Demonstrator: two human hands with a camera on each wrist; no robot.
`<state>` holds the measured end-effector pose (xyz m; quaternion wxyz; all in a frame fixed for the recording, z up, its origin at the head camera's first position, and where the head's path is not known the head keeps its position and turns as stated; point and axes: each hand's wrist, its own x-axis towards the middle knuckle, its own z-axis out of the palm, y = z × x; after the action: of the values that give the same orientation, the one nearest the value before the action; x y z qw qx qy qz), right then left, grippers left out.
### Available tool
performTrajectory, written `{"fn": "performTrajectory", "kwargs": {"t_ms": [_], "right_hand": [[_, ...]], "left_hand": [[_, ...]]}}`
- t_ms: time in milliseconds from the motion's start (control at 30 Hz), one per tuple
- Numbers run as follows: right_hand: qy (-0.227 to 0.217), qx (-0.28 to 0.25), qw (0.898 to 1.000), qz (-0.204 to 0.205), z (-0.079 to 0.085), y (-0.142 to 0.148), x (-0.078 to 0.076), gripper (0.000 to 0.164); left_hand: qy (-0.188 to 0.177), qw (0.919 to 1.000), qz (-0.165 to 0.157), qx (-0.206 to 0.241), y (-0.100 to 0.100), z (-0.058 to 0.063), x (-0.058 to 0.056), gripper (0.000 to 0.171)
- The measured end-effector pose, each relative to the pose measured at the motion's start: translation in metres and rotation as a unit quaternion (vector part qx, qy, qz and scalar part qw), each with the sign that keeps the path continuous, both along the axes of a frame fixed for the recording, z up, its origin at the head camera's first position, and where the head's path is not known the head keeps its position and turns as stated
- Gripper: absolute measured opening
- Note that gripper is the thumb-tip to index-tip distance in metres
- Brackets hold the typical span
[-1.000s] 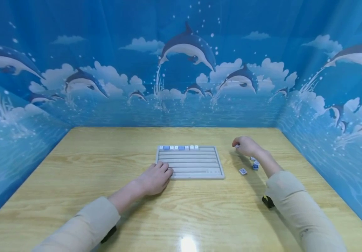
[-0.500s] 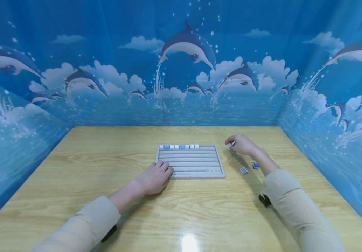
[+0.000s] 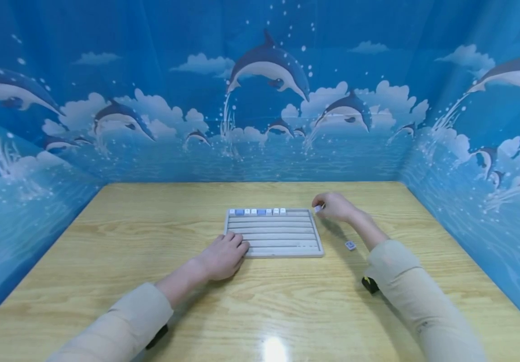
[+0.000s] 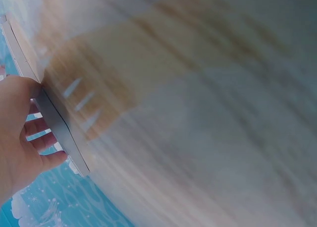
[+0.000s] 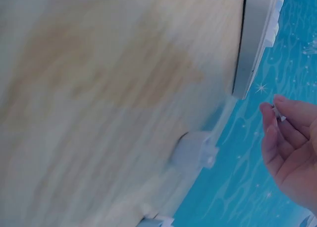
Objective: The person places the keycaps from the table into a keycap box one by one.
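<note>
A pale grey slotted tray (image 3: 282, 231) lies on the table, with several white and blue keycaps (image 3: 261, 211) along its back row. My left hand (image 3: 222, 256) holds the tray's front left corner; in the left wrist view, the thumb (image 4: 29, 85) sits at the front edge and the fingers (image 4: 39, 128) spread over the corner. Just off the back right corner, my right hand (image 3: 337, 207) pinches a small keycap (image 3: 318, 208) between thumb and fingertips. That keycap (image 5: 280, 114) shows edge-on in the right wrist view. A loose keycap (image 3: 350, 245) lies right of the tray.
The wooden table (image 3: 151, 216) runs back to a blue dolphin-print curtain (image 3: 260, 151) that also closes off both sides. In the right wrist view, a second loose piece (image 5: 156, 221) shows at the bottom edge.
My right hand has moved left toward the tray's back right corner, carrying the keycap. Its forearm now hides loose pieces that showed before. The left hand and tray have stayed put.
</note>
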<state>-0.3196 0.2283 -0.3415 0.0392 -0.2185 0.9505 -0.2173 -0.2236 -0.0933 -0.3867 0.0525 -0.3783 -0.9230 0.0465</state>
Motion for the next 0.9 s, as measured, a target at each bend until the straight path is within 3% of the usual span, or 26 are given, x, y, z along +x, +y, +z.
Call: {"fn": "performTrajectory", "kwargs": {"t_ms": [433,633,900], "right_hand": [[0.001,0.017,1.000,0.007,0.000,-0.029,-0.009,0.025],[-0.020,0.048,0.999,0.012,-0.003,-0.044,-0.014,0.021],[-0.015,0.090,0.996,0.018,-0.009,-0.056,-0.023,0.016]], "left_hand": [[-0.001,1.0000,0.001,-0.002,0.000,0.000,0.000,0.029],[-0.006,1.0000,0.003,-0.004,0.000,0.000,0.001,0.030],[-0.004,0.9999,0.008,-0.007,0.000,-0.001,0.000,0.031]]}}
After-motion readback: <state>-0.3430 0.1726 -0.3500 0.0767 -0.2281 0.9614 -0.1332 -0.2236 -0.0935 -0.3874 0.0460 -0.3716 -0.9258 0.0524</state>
